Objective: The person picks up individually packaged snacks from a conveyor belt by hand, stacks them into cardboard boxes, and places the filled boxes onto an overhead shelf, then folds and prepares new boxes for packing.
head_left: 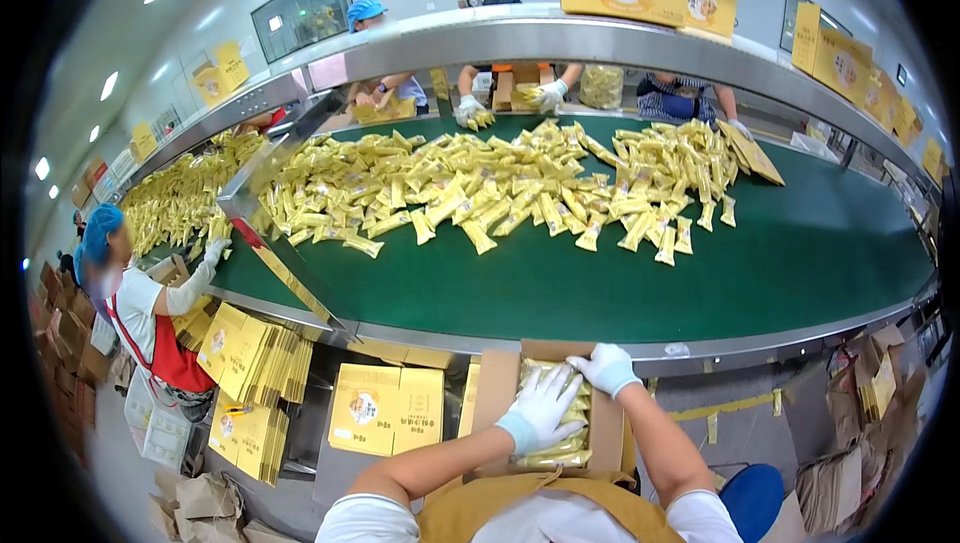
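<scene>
An open cardboard box [493,393] stands against the near edge of the belt, filled with rows of yellow wrapped packets [560,458]. My left hand [543,409], in a white glove, lies over the packets with its fingers spread. At the box's far right corner rests my right hand [606,369], also gloved, its fingers reaching over the edge; whether they grip anything is unclear. Beyond the box, a large pile of similar packets [480,183] covers the far half of the green belt [600,293].
Flat yellow cartons [385,408] lie left of the box, with more stacks [250,353] farther left. A co-worker [150,313] in a red apron stands there. Other people work across the belt under a metal rail [480,31]. A blue stool [752,503] is at lower right.
</scene>
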